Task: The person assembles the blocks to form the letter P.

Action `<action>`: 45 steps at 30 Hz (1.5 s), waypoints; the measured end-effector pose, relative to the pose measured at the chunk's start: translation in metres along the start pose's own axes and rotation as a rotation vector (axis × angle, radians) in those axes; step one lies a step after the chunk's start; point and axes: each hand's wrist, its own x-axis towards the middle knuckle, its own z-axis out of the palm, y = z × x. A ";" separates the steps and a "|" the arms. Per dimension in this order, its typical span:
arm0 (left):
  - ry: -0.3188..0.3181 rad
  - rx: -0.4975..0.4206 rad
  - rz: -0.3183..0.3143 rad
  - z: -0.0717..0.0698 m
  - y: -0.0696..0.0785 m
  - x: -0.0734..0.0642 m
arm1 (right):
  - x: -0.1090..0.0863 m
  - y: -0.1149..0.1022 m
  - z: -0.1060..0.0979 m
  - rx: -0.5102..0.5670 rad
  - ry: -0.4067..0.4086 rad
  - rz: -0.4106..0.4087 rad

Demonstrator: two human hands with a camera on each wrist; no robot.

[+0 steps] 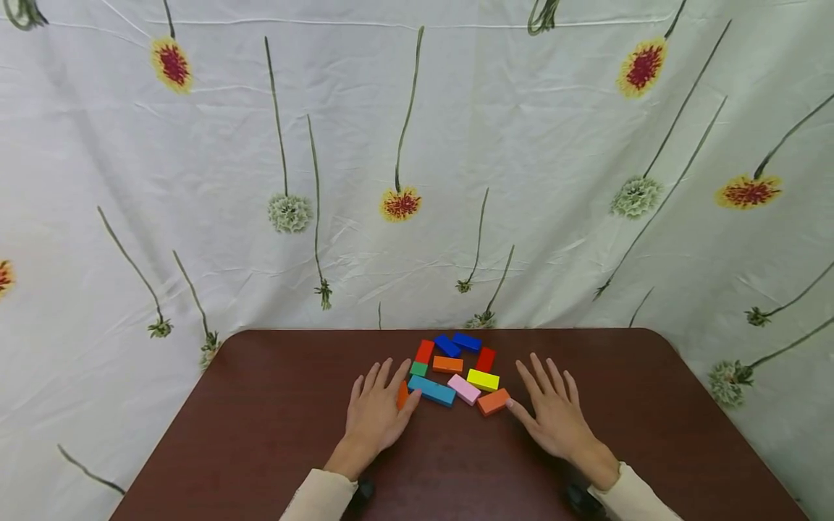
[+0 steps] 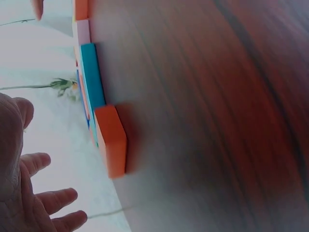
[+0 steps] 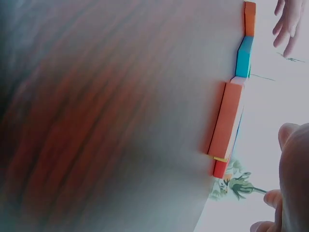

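Note:
My left hand (image 1: 376, 412) hovers palm down with fingers spread, just left of a group of coloured wooden blocks. An orange block (image 1: 402, 395) shows between its thumb and fingers, and the thumb tip overlaps the long blue block (image 1: 432, 391). On the other side, my right hand (image 1: 554, 416) has its fingers spread too, its thumb tip at the right end of another orange block (image 1: 493, 402). Between the hands lie a pink block (image 1: 464, 389), a yellow block (image 1: 483, 380) and a green block (image 1: 419, 369). Neither hand holds anything; in the left wrist view the fingers (image 2: 57, 199) are apart from the blocks.
Farther back sit an orange block (image 1: 447, 365), two red blocks (image 1: 424, 352) and two dark blue blocks (image 1: 467, 341) near the far edge. The brown table (image 1: 274, 405) has rounded far corners. A white cloth with printed flowers (image 1: 352, 145) hangs behind it.

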 end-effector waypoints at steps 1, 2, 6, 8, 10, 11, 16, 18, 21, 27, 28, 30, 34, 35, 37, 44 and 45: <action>0.006 -0.006 0.002 0.001 0.003 0.001 | 0.000 -0.001 0.001 0.006 0.001 -0.001; 0.012 -0.011 0.005 0.002 0.005 0.002 | 0.000 -0.002 0.001 0.009 0.001 -0.002; 0.023 -0.033 0.011 0.006 0.015 0.006 | 0.001 -0.006 0.005 0.019 0.006 -0.002; 0.013 -0.035 0.009 0.009 0.017 0.007 | 0.001 -0.009 0.007 0.024 0.008 0.002; 0.006 -0.034 0.011 0.012 0.019 0.008 | 0.001 -0.011 0.009 0.025 0.007 0.010; 0.005 -0.035 0.013 0.014 0.020 0.008 | 0.001 -0.012 0.010 0.028 0.003 0.014; -0.001 -0.048 0.003 0.020 0.020 0.007 | 0.001 -0.018 0.014 0.049 -0.025 0.036; -0.006 -0.065 -0.012 0.021 0.018 0.006 | 0.001 -0.021 0.015 0.067 -0.038 0.051; -0.018 -0.103 -0.035 0.022 0.015 0.004 | 0.001 -0.024 0.015 0.080 -0.049 0.075; -0.049 -0.162 -0.055 0.020 0.008 0.002 | 0.000 -0.029 0.016 0.084 -0.064 0.120; -0.053 -0.167 -0.055 0.020 0.007 0.002 | 0.001 -0.029 0.016 0.094 -0.067 0.123; -0.061 -0.185 -0.057 0.019 0.005 0.003 | 0.001 -0.030 0.017 0.125 -0.071 0.127; -0.069 -0.232 -0.057 0.016 0.001 0.004 | 0.002 -0.034 0.018 0.174 -0.088 0.138; -0.072 -0.249 -0.059 0.016 0.000 0.005 | 0.003 -0.035 0.018 0.177 -0.090 0.145; -0.078 -0.278 -0.061 0.014 -0.002 0.005 | 0.004 -0.036 0.018 0.170 -0.092 0.160; -0.082 -0.348 -0.043 0.009 -0.007 0.006 | 0.008 -0.041 0.016 0.112 -0.076 0.184; -0.082 -0.356 -0.042 0.009 -0.007 0.006 | 0.009 -0.042 0.015 0.100 -0.074 0.183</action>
